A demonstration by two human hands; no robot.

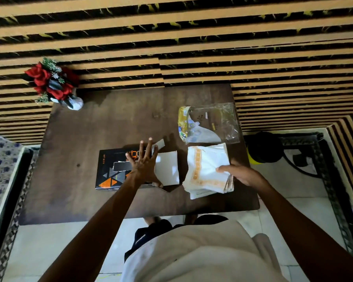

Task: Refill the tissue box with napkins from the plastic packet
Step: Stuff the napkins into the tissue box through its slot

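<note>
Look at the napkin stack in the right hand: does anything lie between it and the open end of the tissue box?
Only the box's own white end flap, folded outward between the napkin stack and the tissue box. The left hand lies spread on the box; the right hand holds the stack. The table between them is otherwise bare.

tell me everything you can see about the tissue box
The tissue box is a flat, dark cardboard carton printed with orange and grey triangles and orange lettering. It lies on its broad face on the brown table, left of the napkin stack. Its right end is open, with white inner flaps folded outward. The left hand presses flat on its top, fingers spread, near that open end. The right hand has its grip on the napkins, not the box.
</note>
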